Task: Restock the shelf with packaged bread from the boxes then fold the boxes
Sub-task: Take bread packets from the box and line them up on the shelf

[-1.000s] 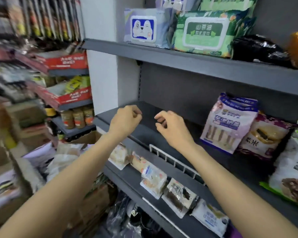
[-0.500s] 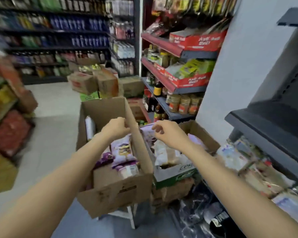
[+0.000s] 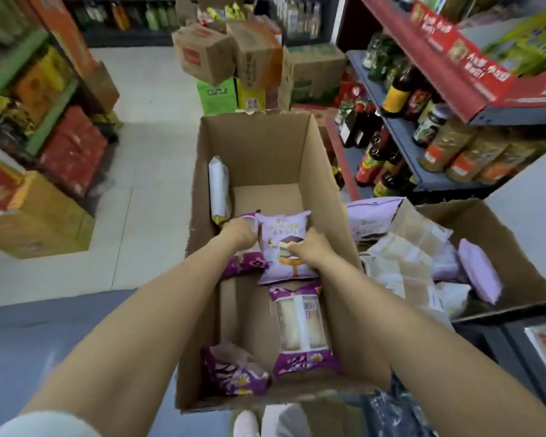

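Note:
An open cardboard box (image 3: 259, 152) stands in front of me, with bread packs lying inside. Both my hands reach into it onto a pale purple bread pack (image 3: 282, 231). My left hand (image 3: 240, 233) grips its left edge and my right hand (image 3: 312, 247) lies closed on its right side. A dark purple pack (image 3: 246, 263) pokes out under my left wrist. Closer to me lie a clear-window purple pack (image 3: 300, 329) and a crumpled purple pack (image 3: 234, 370). A white pack (image 3: 218, 187) leans on the box's left wall.
A second open box (image 3: 473, 222) on the right holds several pale bread packs (image 3: 404, 257). A dark shelf edge (image 3: 498, 326) juts in at lower right. Sauce bottles (image 3: 379, 159) fill the shelves beyond. Stacked cartons (image 3: 234, 55) stand down the aisle.
My view swung from the dark shelf to the boxes on the floor. Both hands, held empty in the air before, dropped into the box and closed on the pale purple pack.

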`<state>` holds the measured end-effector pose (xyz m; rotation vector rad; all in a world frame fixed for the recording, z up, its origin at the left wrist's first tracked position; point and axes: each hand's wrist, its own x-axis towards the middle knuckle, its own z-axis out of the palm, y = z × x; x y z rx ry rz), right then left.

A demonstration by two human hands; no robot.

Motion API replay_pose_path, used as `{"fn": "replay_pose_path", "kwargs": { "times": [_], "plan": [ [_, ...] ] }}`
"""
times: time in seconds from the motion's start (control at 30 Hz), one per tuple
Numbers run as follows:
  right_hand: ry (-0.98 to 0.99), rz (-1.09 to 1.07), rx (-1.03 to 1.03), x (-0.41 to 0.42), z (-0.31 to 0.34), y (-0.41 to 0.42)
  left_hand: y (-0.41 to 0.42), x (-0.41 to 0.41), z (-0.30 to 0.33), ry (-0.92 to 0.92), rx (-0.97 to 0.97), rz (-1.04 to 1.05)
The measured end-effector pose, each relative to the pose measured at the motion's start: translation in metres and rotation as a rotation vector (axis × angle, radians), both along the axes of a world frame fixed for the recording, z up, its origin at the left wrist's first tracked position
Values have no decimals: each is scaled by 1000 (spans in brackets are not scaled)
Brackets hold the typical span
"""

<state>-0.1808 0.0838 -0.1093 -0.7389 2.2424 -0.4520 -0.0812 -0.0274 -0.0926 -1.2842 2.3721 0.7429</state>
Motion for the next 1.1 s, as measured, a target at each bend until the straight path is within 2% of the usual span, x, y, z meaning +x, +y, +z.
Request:
{"fn": "replay_pose_path", "kwargs": {
  "times": [0.17, 0.3, 0.4, 0.5, 0.6, 0.67, 0.77, 0.93, 1.0, 1.1],
  "plan": [
    [-157, -96, 61, -11, -54, -38, -31, -13, -60, -111, 129, 195],
    [-159, -193, 146, -17, -90, -49, -37, -18, -89, -77, 325, 442],
    [-227, -268, 129, -19, -96, -54, -38, -13, -102, -61, 337, 627],
    [-50, -365, 122, -17, -94, -55, -42, -16, -110, -6, 349, 705],
    [-74, -358, 103, -13, -89, -53, -40, -18, -99, 42, 436, 753],
    [-79, -344, 80, -10, -86, -48, -36, -16, -92, 66, 496, 744],
    [18, -384, 41, 4, -73, -40, -24, -11, -77, 124, 510, 699],
    [368, -275, -68, 34, -4, -7, 5, 12, -31, 411, 521, 670],
    [369, -325, -175, 40, 34, 15, 17, 25, -6, 544, 555, 624],
    [161, -499, -475, 41, 99, 66, 36, 40, 43, 724, 583, 447]
  ]
}}
